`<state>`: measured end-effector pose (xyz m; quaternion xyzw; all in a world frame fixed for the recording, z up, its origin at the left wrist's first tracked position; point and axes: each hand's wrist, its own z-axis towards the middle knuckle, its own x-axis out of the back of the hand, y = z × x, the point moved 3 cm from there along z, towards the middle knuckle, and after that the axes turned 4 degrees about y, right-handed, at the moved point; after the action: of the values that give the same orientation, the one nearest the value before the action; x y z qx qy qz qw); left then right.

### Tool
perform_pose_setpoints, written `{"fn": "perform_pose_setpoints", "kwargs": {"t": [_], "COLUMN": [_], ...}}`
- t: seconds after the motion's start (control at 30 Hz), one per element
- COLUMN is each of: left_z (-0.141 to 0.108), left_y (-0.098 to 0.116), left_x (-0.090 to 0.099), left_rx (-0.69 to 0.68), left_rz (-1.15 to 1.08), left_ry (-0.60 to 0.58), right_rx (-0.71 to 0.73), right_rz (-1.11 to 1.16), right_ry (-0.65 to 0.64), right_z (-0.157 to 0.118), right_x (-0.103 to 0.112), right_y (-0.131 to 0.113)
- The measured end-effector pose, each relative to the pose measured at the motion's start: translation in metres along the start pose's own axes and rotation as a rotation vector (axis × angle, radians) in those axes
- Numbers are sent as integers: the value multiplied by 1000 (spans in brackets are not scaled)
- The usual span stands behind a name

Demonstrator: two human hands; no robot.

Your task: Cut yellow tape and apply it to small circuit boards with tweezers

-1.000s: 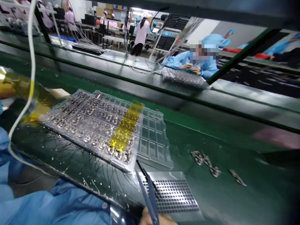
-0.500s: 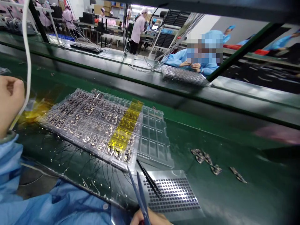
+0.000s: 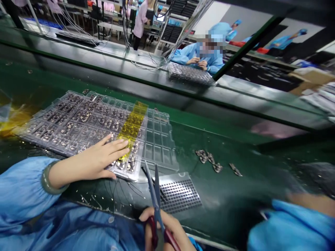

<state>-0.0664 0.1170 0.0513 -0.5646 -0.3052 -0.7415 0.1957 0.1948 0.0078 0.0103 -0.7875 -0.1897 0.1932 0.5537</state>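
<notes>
"Count?"
"One pair of scissors [image 3: 157,212], blades apart, gripped in right hand [image 3: 175,223]. One yellow tape strip [image 3: 135,122] crossed one filled tray [image 3: 131,176]; left hand [image 3: 103,158] lay flat there, fingers on tape."
"Around?"
"One clear tray [image 3: 160,140] jutted rightward. Scissors partly hid black tweezers [image 3: 163,196]."

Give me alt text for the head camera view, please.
A left hand presses flat on a tray of small parts crossed by yellow tape, while the right hand holds open scissors near a dotted sheet.
</notes>
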Motion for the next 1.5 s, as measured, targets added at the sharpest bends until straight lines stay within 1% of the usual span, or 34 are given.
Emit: {"fn": "perform_pose_setpoints", "kwargs": {"t": [0.1, 0.2, 0.27, 0.37, 0.43, 0.53, 0.63, 0.7, 0.8, 0.87, 0.97, 1.07, 1.13, 1.27, 1.4, 1.5], "left_z": [-1, -7, -10, -14, -18, -29, -50, -65, -85, -92, -94, -92, -90, -84, -81, -81], "left_y": [5, 8, 10, 14, 17, 23, 24, 20, 11, 6, 2, -2, -5, -6, -4, -4], "left_x": [-6, -5, -4, 1, 5, 15, 26, 28, 23, 16, 10, 9, 9, 13, 15, 14], "left_rx": [-19, -27, -21, 7, 12, -29, -38, 29, 254, 350, 374, 384, 369, 333, 385, 410], "left_rz": [-19, -41, -54, -83, -120, -249, -421, -520, -706, -881, -1096, -1177, -1208, -1212, -1160, -1135], "left_ry": [21, 67, 128, 265, 346, 390, 462, 523, 638, 722, 821, 871, 889, 958, 1004, 1016], "right_rx": [40, 82, 105, 109, 100, 112, 143, 180, 195, 189, 198, 219, 226, 196, 226, 254], "right_rz": [94, 144, 194, 316, 347, 321, 363, 378, 373, 385, 388, 389, 412, 453, 521, 552], "right_ry": [16, 67, 90, 75, 109, 279, 452, 552, 735, 862, 989, 1083, 1114, 1061, 1065, 1087], "right_z": [1, 5, 7, 9, 10, 15, 23, 31, 41, 45, 48, 48, 48, 49, 48, 45], "right_x": [2, 3, 2, -4, -9, -12, -13, -11, -5, 1, 9, 17, 20, 15, 7, 9], "right_y": [-2, -2, -3, -6, -9, -12, -10, -7, -4, -3, -3, -1, 1, -3, -11, -13]}}
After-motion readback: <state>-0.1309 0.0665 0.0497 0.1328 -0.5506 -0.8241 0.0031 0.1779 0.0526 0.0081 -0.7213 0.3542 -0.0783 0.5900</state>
